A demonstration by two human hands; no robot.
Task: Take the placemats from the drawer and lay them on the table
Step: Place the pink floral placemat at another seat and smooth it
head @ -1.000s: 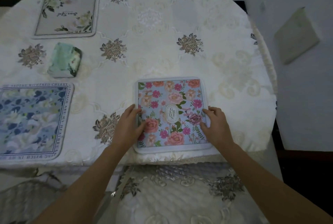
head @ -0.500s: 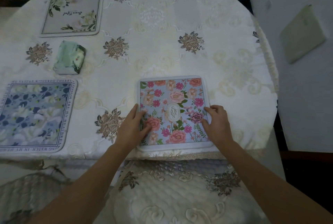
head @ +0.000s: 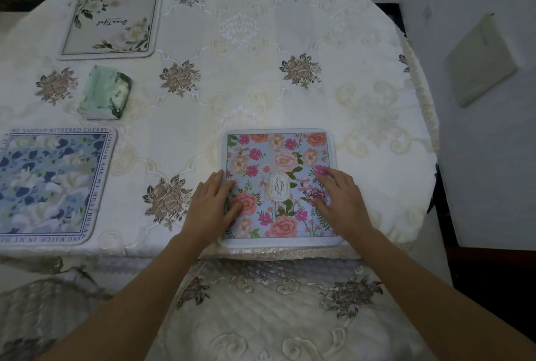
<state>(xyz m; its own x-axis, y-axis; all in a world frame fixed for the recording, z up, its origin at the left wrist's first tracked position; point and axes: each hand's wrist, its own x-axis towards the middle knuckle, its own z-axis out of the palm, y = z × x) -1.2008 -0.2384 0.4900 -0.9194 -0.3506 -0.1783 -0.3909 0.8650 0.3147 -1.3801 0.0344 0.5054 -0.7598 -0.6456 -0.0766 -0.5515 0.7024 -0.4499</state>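
Note:
A pink-flowered placemat (head: 278,157) lies flat at the near edge of the table (head: 261,76), which is covered by a cream embroidered cloth. My left hand (head: 211,206) rests flat on the mat's left side with the fingers straight. On the mat's right side my right hand (head: 340,201) presses down, fingers spread. A blue floral placemat (head: 49,183) lies at the near left. At the far left lies a grey placemat with white flowers (head: 111,24).
A green wrapped packet (head: 106,93) sits between the two left mats. A cushioned chair seat (head: 261,311) stands directly below me, more chairs stand at the far side, and a grey pad (head: 480,60) lies on the floor to the right.
Both hands have slid inward from the mat's side edges onto its printed surface. The mat itself has stayed in place.

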